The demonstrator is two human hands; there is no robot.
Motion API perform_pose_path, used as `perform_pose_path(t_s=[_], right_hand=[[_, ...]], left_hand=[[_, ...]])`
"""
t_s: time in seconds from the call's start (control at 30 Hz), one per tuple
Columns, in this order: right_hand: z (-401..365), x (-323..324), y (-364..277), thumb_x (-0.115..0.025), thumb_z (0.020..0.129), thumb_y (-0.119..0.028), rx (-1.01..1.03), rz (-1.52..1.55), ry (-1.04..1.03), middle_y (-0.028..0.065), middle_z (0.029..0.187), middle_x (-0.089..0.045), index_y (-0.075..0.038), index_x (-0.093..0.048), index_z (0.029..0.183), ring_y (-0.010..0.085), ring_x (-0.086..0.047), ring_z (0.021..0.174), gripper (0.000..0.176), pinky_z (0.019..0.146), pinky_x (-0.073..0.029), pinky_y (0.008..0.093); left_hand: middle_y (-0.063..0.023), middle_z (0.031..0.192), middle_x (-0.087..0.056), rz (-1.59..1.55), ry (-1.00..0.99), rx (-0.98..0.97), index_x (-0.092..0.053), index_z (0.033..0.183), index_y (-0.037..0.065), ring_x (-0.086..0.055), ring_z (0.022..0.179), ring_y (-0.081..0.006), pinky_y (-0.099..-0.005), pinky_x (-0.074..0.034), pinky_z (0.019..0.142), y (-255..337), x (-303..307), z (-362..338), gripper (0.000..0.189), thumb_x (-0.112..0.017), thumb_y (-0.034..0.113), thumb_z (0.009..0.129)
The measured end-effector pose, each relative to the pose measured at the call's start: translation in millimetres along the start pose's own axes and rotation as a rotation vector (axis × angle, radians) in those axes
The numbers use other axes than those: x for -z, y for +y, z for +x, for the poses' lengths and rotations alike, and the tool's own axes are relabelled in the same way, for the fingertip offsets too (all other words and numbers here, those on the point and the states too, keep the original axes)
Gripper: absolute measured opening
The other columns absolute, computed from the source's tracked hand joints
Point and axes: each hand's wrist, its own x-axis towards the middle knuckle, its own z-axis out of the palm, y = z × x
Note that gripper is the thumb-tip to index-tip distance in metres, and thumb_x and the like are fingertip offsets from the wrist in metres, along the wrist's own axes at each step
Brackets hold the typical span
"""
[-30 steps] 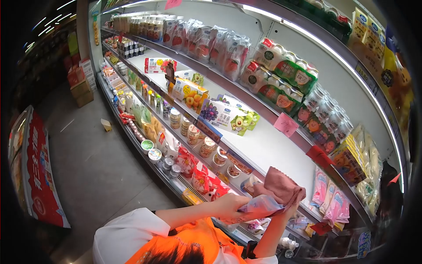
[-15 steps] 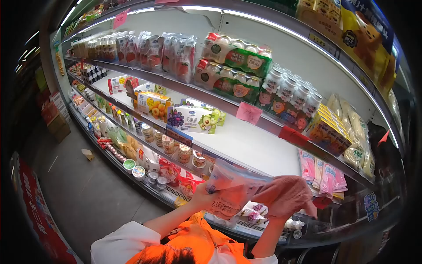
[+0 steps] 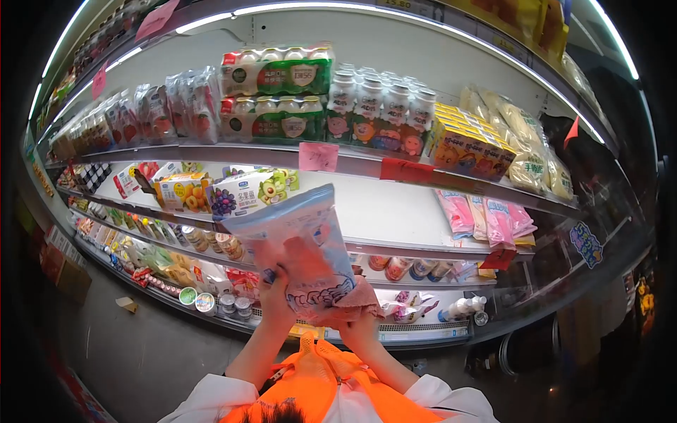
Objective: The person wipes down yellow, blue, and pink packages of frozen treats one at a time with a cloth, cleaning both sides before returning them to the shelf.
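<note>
A clear plastic bag (image 3: pixel 303 243) with pinkish contents and dark-outlined lettering is held up before the shelves. My left hand (image 3: pixel 276 299) grips its left side, thumb on the front and the other fingers hidden behind. A pink cloth (image 3: pixel 361 299) is bunched at the bag's lower right corner. My right hand (image 3: pixel 361 330) is closed under this cloth, with its fingers partly covered. The cloth touches the bag.
Fruit-printed cartons (image 3: pixel 243 194) stand on the middle shelf behind the bag. Above them are bottle packs (image 3: pixel 275 121) and yellow boxes (image 3: pixel 469 144). Pink packets (image 3: pixel 486 215) lie at the right. Shelf edges (image 3: pixel 416 248) run close beyond my hands.
The bag has come upright and turned. The cloth, spread over my right hand out to the right before, is now bunched at the bag's lower corner. The view has swung right.
</note>
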Motion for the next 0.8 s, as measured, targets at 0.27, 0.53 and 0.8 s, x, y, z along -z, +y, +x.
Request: perform_pose_path(t_s=[0.27,0.53,0.8], right_hand=[[13,2,24,-0.042,0.089,-0.030,-0.952,1.818,0.354,0.0089,0.114,-0.049,-0.007,-0.044,0.115,0.0195,-0.046,0.107,0.035,0.091,-0.036,0.0354],[17,59,69,-0.055,0.084,-0.015,-0.840,0.934,0.921,0.0045,0.096,-0.055,-0.003,-0.051,0.101,0.0151,-0.053,0.089,0.022,0.077,-0.043,0.0281],[7,62,47,-0.066,0.069,-0.009,0.036,-0.012,0.572,0.0123,0.095,-0.050,0.002,-0.047,0.098,0.0217,-0.049,0.093,0.036,0.082,-0.038,0.0319]], left_hand=[[-0.0055,0.121,-0.043,0.111,-0.219,0.245,-0.030,0.127,0.008,-0.044,0.111,-0.0216,-0.0402,-0.038,0.092,-22,16,-23,0.050,-0.052,0.022,0.084],[-0.0147,0.136,-0.026,0.088,-0.736,0.313,-0.026,0.133,0.009,-0.028,0.125,-0.0286,-0.0419,-0.023,0.101,11,33,-14,0.088,-0.072,0.031,0.061],[-0.0148,0.117,-0.049,1.416,-1.059,-0.220,-0.040,0.123,0.006,-0.047,0.109,-0.0274,-0.0359,-0.039,0.088,4,-37,-9,0.073,-0.073,0.028,0.061]])
